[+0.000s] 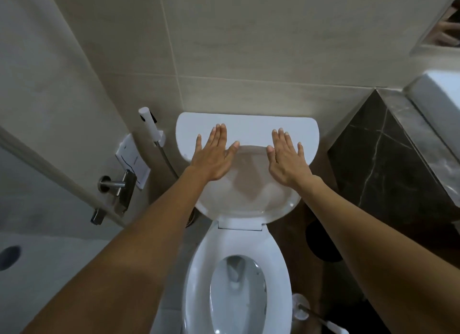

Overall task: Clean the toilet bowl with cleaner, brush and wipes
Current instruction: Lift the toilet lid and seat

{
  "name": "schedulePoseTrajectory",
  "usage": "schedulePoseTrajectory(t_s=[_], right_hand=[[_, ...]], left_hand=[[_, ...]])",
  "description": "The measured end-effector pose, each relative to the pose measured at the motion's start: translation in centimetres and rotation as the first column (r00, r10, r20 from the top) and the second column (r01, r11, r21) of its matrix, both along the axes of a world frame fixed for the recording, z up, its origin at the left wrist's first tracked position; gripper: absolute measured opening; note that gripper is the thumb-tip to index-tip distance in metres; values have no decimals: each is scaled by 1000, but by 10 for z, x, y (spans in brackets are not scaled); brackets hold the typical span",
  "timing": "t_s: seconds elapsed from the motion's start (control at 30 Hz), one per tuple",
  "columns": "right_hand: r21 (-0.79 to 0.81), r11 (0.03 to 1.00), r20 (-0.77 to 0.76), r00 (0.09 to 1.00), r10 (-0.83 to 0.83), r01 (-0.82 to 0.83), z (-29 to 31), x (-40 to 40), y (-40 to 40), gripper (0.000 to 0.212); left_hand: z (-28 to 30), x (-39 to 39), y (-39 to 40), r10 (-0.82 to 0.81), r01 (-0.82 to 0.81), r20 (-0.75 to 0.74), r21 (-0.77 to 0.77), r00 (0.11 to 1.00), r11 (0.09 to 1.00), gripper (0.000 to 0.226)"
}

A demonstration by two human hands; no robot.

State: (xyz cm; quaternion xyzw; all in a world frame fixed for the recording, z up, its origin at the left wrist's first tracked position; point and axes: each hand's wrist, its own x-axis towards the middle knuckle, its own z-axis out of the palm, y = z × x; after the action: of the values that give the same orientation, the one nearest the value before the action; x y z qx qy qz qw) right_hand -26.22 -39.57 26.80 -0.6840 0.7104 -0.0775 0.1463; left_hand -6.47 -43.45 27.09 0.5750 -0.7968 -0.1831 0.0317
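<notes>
Both hands, left hand (213, 156) and right hand (286, 159), lie flat, fingers straight, grasping nothing, over the raised white plastic toilet lid (246, 196); white ceramic bowl (236, 296) open below.

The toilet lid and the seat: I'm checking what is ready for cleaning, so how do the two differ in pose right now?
The lid is raised, leaning back toward the tank, while the seat lies down on the bowl. The lid is a solid panel; the seat is a ring open over the water. Both open hands, left hand and right hand, are at the lid's top; neither touches the seat. Both are white.
</notes>
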Motion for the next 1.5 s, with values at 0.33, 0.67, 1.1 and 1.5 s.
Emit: schedulePoseTrajectory(t_s=[0.33, 0.67, 1.1, 1.5], right_hand=[[3, 1000, -8, 1000, 12, -12, 0, -1, -2, 57], [-43, 995, -84, 992, -93, 90, 15, -1, 29, 63], [53, 989, -95, 986, -133, 139, -11, 50, 183, 63], [224, 966, -101, 989, -106, 126, -127, 69, 315, 62]], left_hand=[[-1, 0, -3, 3, -3, 17, -25, 1000, 1000, 69], [26, 18, 28, 27, -14, 101, -127, 995, 992, 70], [12, 68, 159, -68, 78, 158, -60, 985, 995, 69], [-119, 70, 290, -137, 115, 207, 116, 969, 987, 66]])
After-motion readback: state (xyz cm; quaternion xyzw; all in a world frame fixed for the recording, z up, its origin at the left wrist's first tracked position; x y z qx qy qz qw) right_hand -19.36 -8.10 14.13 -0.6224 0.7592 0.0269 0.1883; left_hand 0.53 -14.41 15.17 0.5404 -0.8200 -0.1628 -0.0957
